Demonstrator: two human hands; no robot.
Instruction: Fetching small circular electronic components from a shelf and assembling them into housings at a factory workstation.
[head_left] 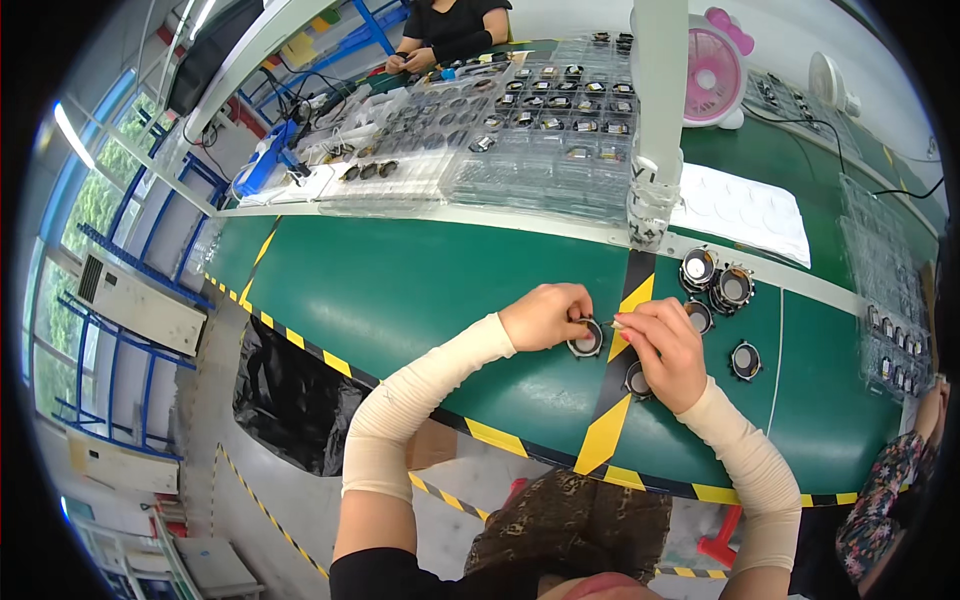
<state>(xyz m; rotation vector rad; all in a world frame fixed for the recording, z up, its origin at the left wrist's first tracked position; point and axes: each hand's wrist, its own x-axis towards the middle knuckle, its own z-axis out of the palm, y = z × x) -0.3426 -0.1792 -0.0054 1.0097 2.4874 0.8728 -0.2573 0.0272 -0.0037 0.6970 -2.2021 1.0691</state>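
Note:
My left hand [546, 318] has its thumb and fingers closed on the edge of a round watch case [586, 340], dark-rimmed with a grey centre, at the green table surface. Just right of it, my right hand [664, 348] pinches something small and pale at its fingertips, too small to make out. Partly under that hand lies a second watch case [636, 380]. Farther right is a single watch case [745, 360], and beyond my right hand stand stacked watch cases [734, 287] with another watch case [699, 316] beside them.
A white post [658, 100] rises behind my hands. Clear plastic trays [540, 185] with several round parts fill the far side. A white sheet [745, 212] and a pink fan [712, 85] are at far right. Co-workers sit across [455, 30] and at right [885, 490]. Striped tape [500, 438] marks the near edge.

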